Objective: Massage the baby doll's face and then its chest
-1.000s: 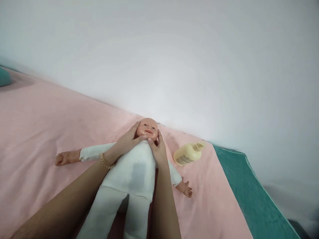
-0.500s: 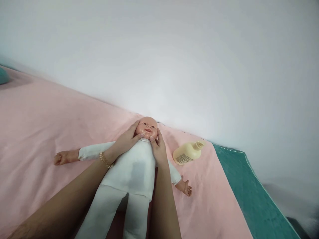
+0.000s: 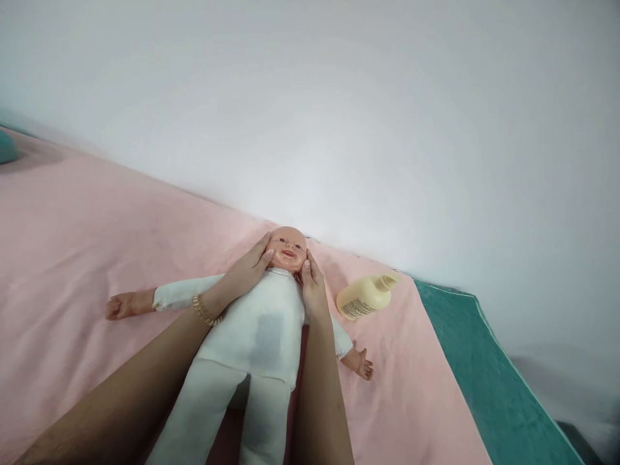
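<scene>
A baby doll (image 3: 268, 329) with a white cloth body lies on its back, arms spread and legs toward me. Its hard plastic head rests between my two hands. My left hand (image 3: 247, 265) cups one side of the head, thumb along the cheek and a beaded bracelet at the wrist. On the other side my right hand (image 3: 314, 281) presses against the cheek and jaw, thumb upright. Fingers of both hands reach partly behind the head and are hidden there. Right of the doll stands a pale yellow pump bottle (image 3: 364, 297), touched by neither hand.
A pink sheet (image 3: 97, 226) covers the surface under the doll. Green fabric (image 3: 494, 368) shows along the right edge. A white wall (image 3: 310, 116) rises directly behind the doll's head. At the far left edge sits a teal rounded object (image 3: 6, 147), partly cut off.
Both thumbs have moved from near the doll's chin outward and up along its cheeks. The doll and the bottle stay in place.
</scene>
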`<action>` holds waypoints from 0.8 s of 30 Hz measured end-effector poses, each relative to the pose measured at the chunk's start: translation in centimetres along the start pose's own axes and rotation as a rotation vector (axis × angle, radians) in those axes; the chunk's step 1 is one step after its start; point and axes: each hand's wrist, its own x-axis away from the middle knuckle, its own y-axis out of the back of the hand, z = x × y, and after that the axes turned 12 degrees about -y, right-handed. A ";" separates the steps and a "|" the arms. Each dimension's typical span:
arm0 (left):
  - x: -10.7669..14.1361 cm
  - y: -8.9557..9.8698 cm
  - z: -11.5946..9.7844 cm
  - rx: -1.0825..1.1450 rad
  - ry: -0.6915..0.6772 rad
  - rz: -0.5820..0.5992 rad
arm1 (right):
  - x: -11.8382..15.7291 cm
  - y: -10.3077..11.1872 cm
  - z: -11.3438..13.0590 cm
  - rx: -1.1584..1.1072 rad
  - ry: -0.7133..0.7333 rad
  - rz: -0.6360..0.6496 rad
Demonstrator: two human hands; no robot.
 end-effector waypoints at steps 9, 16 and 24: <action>-0.2 0.2 0.0 0.011 -0.003 0.025 | 0.7 -0.7 1.2 0.050 -0.075 0.034; 0.0 0.0 0.8 0.134 -0.028 0.030 | 0.6 -0.8 1.0 0.107 -0.076 -0.001; -0.1 0.0 0.6 0.103 -0.028 0.019 | 0.4 -0.7 0.7 0.112 -0.066 0.003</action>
